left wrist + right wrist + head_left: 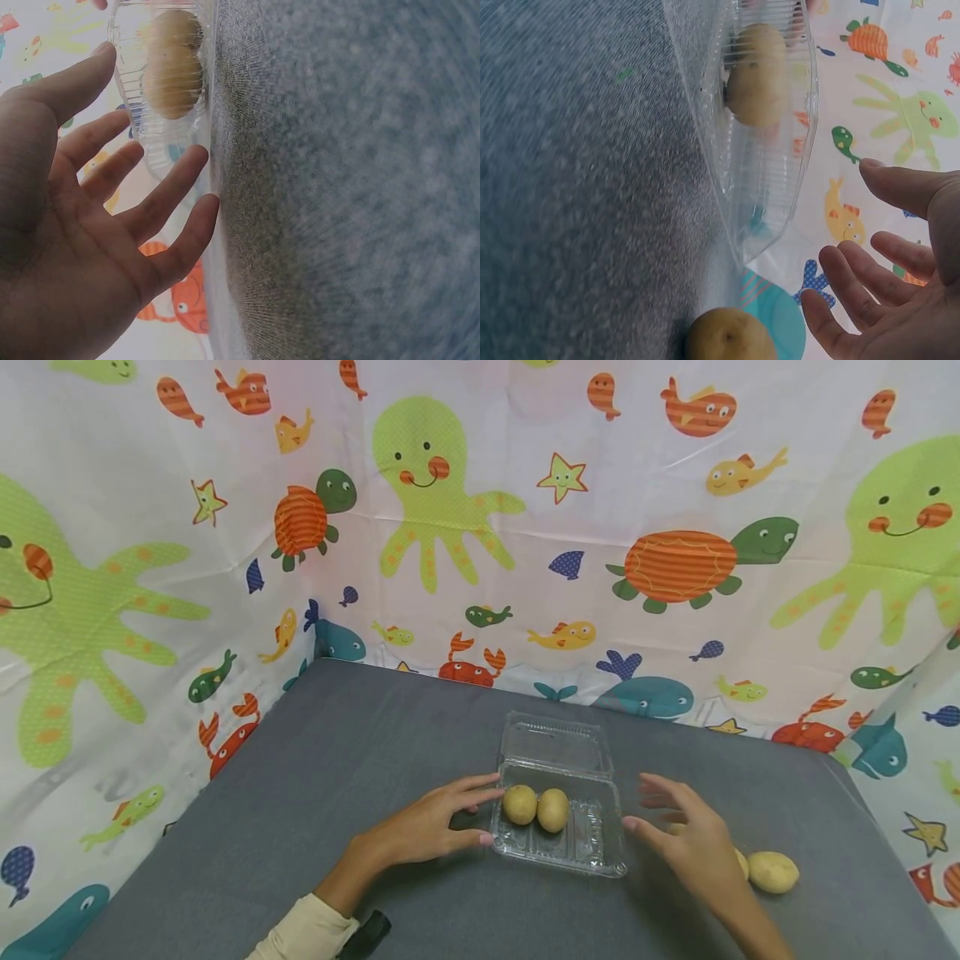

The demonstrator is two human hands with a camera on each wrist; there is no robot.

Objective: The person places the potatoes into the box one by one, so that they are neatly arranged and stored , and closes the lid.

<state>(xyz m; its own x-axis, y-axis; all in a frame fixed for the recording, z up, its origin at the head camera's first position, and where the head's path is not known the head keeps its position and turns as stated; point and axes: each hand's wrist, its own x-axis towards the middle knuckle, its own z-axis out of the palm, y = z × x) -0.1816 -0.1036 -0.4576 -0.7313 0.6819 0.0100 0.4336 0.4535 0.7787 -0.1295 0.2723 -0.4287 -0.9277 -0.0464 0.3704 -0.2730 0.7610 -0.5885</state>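
A clear plastic clamshell container stands on the grey table with its lid folded back. Two potatoes, one beside the other, lie in its left part. My left hand is at the container's left side, fingers spread and fingertips at the rim; whether they touch it I cannot tell. Off the right side hovers my right hand, its fingers loosely bent and holding nothing, apart from the container in the right wrist view. Behind and beside that hand lie more potatoes, one in full sight, others partly hidden.
The grey tabletop reaches to a white curtain printed with sea animals, hanging at the back and both sides. In the right wrist view, a loose potato sits near the container's end. A dark strap shows by the left sleeve.
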